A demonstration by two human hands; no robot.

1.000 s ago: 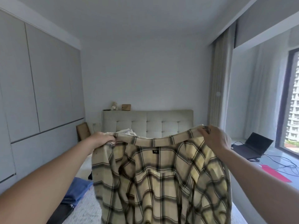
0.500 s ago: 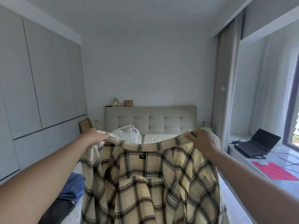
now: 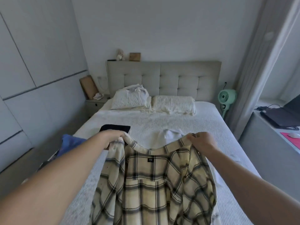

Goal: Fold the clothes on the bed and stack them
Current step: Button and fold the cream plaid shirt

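A cream and black plaid shirt (image 3: 154, 184) hangs spread in front of me over the near end of the bed (image 3: 162, 120). My left hand (image 3: 112, 138) grips its left shoulder at the collar. My right hand (image 3: 200, 142) pinches the collar's right end. A white garment (image 3: 170, 134) lies crumpled on the bed just beyond the collar. A folded black garment (image 3: 115, 128) lies flat behind my left hand. Blue clothing (image 3: 71, 142) sits at the bed's left edge, partly hidden by my forearm. Another white garment (image 3: 136, 89) lies on the left pillow.
Two pillows (image 3: 173, 103) lie against the padded headboard (image 3: 164, 77). A bedside table (image 3: 95, 103) stands at the left and a green fan (image 3: 226, 96) at the right. A laptop (image 3: 285, 114) and a pink mat (image 3: 292, 140) occupy the ledge on the right.
My view has tipped down from the wall to the bed. Both hands have lowered the plaid shirt toward the mattress while keeping hold of its collar.
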